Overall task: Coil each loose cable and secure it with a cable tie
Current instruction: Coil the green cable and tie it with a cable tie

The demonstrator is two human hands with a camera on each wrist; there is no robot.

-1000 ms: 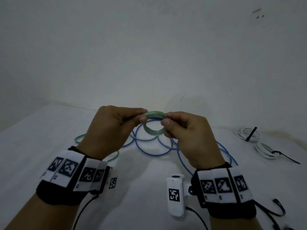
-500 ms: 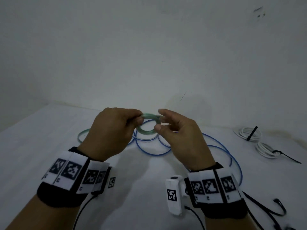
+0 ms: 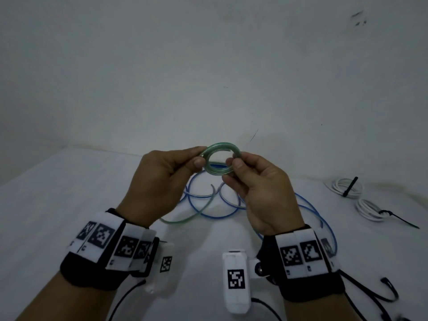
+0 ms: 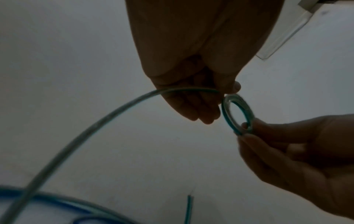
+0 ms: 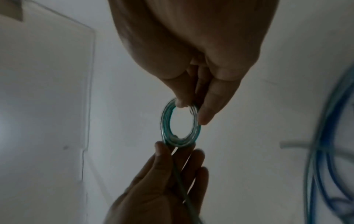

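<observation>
A small tight coil of green cable [image 3: 220, 148] [image 4: 236, 112] [image 5: 166, 130] is held in the air between both hands. My left hand [image 3: 196, 159] pinches its left side, and the loose green tail [image 3: 185, 218] [image 4: 80, 136] runs out under that hand down to the table. My right hand [image 3: 234, 162] [image 5: 191, 104] pinches the coil's right side between thumb and fingers. A loose blue cable [image 3: 208, 214] [image 5: 323, 166] lies in wide loops on the white table [image 3: 58, 205] under and behind the hands.
Two white cable coils [image 3: 347, 187] [image 3: 368, 208], each bound with a black tie, lie at the right. Loose black cable ties [image 3: 389, 295] lie at the near right. A white wall [image 3: 208, 66] stands just behind the table.
The green coil has been lifted and turned to face me more openly. The loose tail on the table has shortened and been drawn from the far left towards the hands.
</observation>
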